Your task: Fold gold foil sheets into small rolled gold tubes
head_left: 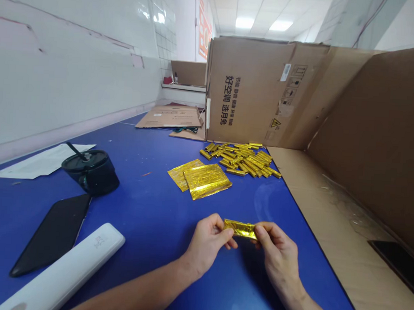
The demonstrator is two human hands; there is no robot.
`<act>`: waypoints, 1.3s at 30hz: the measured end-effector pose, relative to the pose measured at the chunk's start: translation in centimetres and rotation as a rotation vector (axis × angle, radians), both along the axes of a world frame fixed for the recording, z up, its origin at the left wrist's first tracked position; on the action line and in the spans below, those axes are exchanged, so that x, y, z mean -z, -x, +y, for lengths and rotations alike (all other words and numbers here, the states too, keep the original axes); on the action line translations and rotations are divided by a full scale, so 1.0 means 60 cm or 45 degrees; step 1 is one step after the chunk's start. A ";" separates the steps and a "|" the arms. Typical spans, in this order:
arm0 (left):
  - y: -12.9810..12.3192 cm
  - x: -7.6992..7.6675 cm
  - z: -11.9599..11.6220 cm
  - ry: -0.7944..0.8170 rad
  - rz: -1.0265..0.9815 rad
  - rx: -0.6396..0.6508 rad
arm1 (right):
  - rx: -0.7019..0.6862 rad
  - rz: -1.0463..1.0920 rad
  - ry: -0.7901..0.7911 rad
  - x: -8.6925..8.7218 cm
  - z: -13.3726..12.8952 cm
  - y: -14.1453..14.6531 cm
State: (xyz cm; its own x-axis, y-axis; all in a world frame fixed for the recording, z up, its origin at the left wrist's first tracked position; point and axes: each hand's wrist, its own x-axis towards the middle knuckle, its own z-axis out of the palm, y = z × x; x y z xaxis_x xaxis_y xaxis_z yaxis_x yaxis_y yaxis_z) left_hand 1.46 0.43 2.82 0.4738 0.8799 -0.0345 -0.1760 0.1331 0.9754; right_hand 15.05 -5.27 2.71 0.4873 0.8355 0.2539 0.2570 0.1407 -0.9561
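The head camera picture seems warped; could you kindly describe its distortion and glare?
In the head view, wide-angle distortion bows the white tiled wall; glare from the ceiling lights shows on its tiles; the gold foil strip shines above a shadow on the blue table.

Wide passage over blue tabletop [143,212] from left hand [206,244] toward black lidded cup [90,173], ending at cup and black smartphone [53,234]. White plastic bar [67,268] near left forearm [128,293], blocking low-left route. Space between hands taken by gold foil strip [240,229]. Straight ahead, flat gold foil sheets [203,180] and pile of gold foil rolls [243,159] in way, only narrow gap between them. Upright cardboard panel [253,92] closing far side behind pile. Right of right hand [278,257], strip of blue surface up to table edge, then flat cardboard sheet [329,214].
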 end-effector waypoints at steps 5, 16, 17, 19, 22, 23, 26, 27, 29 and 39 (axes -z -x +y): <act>0.001 -0.005 0.001 0.041 -0.055 0.024 | -0.002 0.003 -0.005 0.002 -0.003 -0.003; 0.010 0.000 0.013 -0.024 0.029 0.215 | -0.003 -0.197 -0.040 0.001 -0.007 -0.016; 0.011 0.003 0.015 -0.013 0.049 0.273 | -0.014 -0.241 -0.045 0.001 -0.009 -0.017; 0.014 0.007 0.018 -0.037 0.099 0.359 | -0.086 -0.326 -0.033 0.002 -0.012 -0.018; 0.017 0.006 0.016 -0.247 0.280 0.377 | -0.272 -0.430 0.017 0.001 -0.013 -0.014; 0.018 0.003 0.014 -0.332 0.356 0.381 | -0.339 -0.456 0.032 -0.001 -0.013 -0.012; 0.021 -0.007 0.006 -0.485 0.530 0.438 | -0.482 -0.485 0.086 -0.007 -0.012 -0.009; 0.021 -0.009 0.004 -0.512 0.566 0.462 | -0.521 -0.479 0.115 -0.009 -0.012 -0.009; 0.022 -0.011 0.002 -0.564 0.626 0.494 | -0.586 -0.455 0.188 -0.011 -0.010 -0.011; 0.010 0.007 -0.001 -0.585 0.586 0.164 | -0.673 -0.008 0.398 -0.002 -0.006 -0.005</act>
State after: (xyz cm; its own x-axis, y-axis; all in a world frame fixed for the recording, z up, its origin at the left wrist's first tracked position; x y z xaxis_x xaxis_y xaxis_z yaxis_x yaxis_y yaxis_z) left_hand 0.85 0.38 2.41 0.6025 0.7909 0.1068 0.2620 -0.3224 0.9096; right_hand 15.33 -5.62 2.83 -0.0141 0.9991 -0.0408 0.2345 -0.0364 -0.9714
